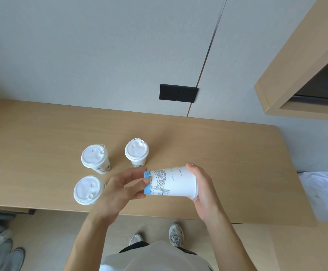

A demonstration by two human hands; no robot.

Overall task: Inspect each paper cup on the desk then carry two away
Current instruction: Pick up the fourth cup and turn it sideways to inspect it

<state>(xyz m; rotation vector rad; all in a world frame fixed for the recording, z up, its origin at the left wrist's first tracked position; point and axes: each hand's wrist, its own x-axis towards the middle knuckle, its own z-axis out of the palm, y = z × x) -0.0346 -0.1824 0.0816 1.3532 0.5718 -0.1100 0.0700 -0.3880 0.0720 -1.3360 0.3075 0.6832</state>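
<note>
A white paper cup (175,182) with line drawings and a blue base band lies sideways in the air above the desk (227,153). My left hand (120,190) pinches its blue base end, and my right hand (203,184) grips the lidded end. Three more lidded white cups stand upright on the desk: one at the back left (95,158), one at the back middle (136,151), and one near the front edge (88,189), partly behind my left wrist.
The desk's front edge runs just below my hands. A black double socket (177,93) sits on the wall behind. A wooden shelf unit (296,75) overhangs at the right. White bedding (323,192) lies past the desk's right end. Another person's shoes (5,253) stand at the lower left.
</note>
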